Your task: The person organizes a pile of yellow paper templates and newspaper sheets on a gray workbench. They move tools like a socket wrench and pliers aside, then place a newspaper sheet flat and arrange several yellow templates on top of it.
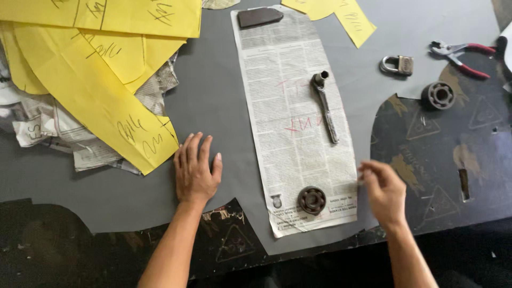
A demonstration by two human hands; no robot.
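Just right hand (381,191) at newspaper pattern (294,117) edge, left hand (196,172) flat.

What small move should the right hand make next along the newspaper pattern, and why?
Probably draw the right hand a little further along the right edge of the newspaper pattern. Its fingertips pinch something small at that edge, too small to identify. The left hand lies flat on the grey sheet, and a wrench and a bearing weigh the pattern down.

Dark worktable (458,160) w/ grey sheet (213,90)
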